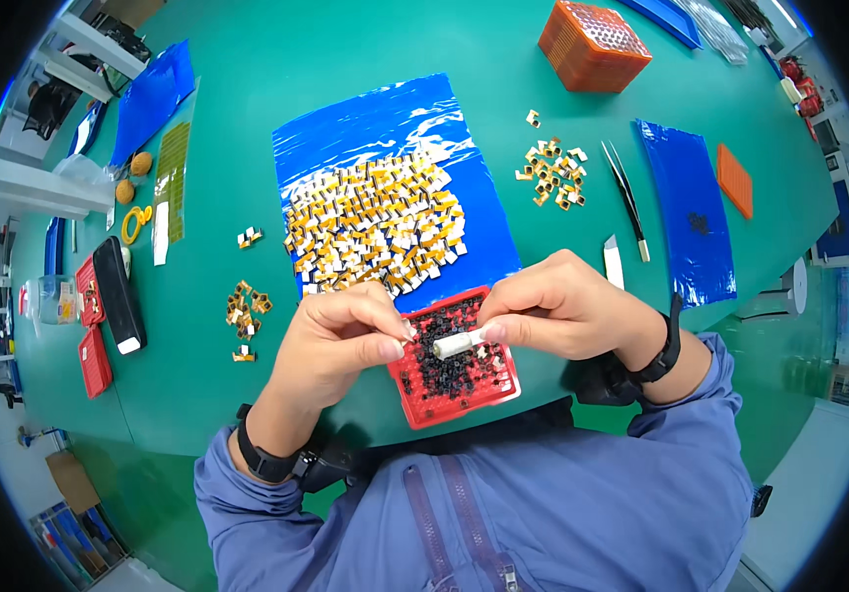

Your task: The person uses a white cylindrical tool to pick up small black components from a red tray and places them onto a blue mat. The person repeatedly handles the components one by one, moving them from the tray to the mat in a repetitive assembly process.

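My right hand [562,311] pinches a short white tube-shaped piece [456,344] between thumb and forefinger, its end pointing left. Opposite it, my left hand [350,335] is closed in a pinch. Something small and pale seems to sit at those fingertips, too small to name. Both hands hover over a red tray [419,419] that holds many small black parts [444,378] and a few pale bits. Just beyond the hands, a blue plastic sheet [365,126] carries a dense spread of small white-and-gold pieces [375,222].
Tweezers [627,202] and a white-bladed tool [613,261] lie right, near loose gold pieces [554,176]. Farther out are another blue sheet [686,212], an orange tray [735,181] and an orange tray stack [592,49]. A black case [118,294] and small gold clusters [245,310] lie left.
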